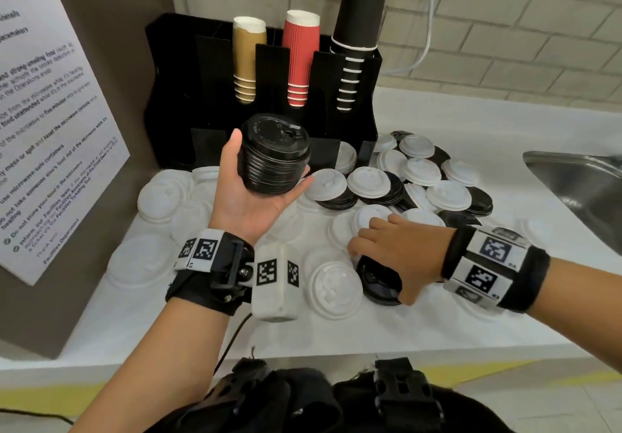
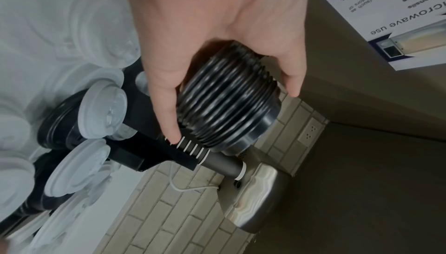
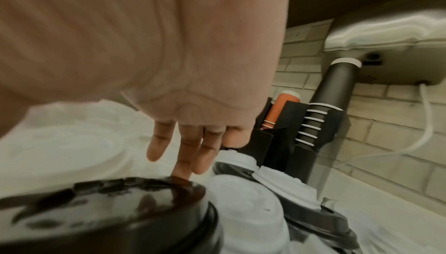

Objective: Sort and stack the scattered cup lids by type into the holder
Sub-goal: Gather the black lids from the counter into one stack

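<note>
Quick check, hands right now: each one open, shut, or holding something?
Left hand: holding a stack of black plastic cup lids.
Right hand: open, straight fingers touching a single black plastic lid on the counter.

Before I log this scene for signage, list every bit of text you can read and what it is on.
"...owave use": heading, cut off, on the white notice on the cabinet side; "microwave use" partly shows upside down in the left wrist view.
"Facilities Department": the notice's foot.
Notice body: mostly too small to quote.
Embossed lettering on the stack of black lids in the left hand: unreadable.

White counter (image 1: 437, 325): scattered white lids (image 1: 333, 289), black lids (image 1: 378, 284), holder (image 1: 175, 102).
</note>
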